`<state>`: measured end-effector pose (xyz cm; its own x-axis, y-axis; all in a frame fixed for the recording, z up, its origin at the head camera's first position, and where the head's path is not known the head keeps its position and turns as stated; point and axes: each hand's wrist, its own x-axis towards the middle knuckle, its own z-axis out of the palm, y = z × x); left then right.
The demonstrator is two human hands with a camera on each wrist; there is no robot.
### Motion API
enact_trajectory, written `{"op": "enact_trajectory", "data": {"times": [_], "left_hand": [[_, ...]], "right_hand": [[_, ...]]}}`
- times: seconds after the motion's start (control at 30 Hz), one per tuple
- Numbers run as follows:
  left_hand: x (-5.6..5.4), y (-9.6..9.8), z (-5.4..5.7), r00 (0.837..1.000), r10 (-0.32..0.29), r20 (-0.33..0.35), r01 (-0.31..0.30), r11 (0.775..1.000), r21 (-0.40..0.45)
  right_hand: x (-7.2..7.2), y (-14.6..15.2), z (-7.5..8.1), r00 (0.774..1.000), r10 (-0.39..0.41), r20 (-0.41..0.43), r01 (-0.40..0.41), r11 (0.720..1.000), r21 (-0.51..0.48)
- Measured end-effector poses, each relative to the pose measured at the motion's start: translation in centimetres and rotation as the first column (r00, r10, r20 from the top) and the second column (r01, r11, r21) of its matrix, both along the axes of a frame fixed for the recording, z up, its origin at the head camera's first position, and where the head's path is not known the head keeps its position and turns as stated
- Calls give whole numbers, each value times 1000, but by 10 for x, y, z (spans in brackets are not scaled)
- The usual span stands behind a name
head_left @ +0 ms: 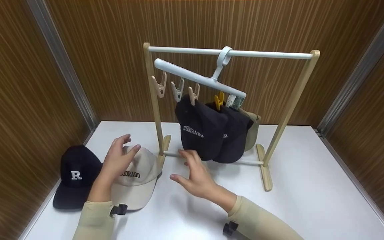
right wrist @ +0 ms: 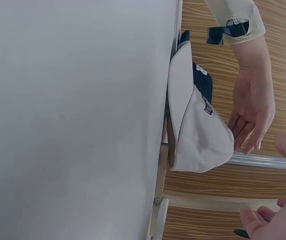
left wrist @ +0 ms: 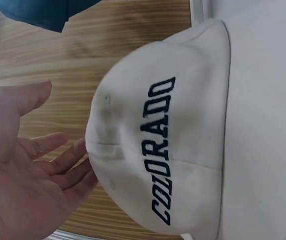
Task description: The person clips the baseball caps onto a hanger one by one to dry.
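Nothing was gripped by either hand. The left hand (head_left: 117,161) was held open at the crown of the cream cap (head_left: 140,166); whether the cloth was touched could not be told. The right hand (head_left: 198,180) was held with thumb and fingers parted, near the front hanging cap (head_left: 197,136). The cream cap was set on the white table (head_left: 312,186) beside the "R" cap (head_left: 77,166). Caps were hung from a clip hanger (head_left: 192,76), which was hooked on the rack (head_left: 287,111).
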<state>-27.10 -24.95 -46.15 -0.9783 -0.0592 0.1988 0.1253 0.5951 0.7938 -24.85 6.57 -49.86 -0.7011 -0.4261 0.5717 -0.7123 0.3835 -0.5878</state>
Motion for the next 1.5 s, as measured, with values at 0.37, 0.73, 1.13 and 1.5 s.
{"op": "enact_trajectory", "data": {"times": [0.37,0.73,1.13,1.5], "left_hand": [[1,-11,-4,999,8,44,-8,1000,-11],[1,-16,-7,997,-12,77,14,1000,-24],[-1,-20,-12,992,-28,126,31,999,-24],[0,-23,-13,984,-47,171,55,998,-43]], "right_hand": [[-12,-10,-1,999,5,52,-5,1000,-6],[-22,-26,0,987,-21,158,11,998,68],[-36,-40,-4,984,-20,176,-5,989,145],[-49,-53,-6,949,-25,315,-31,985,169]]}}
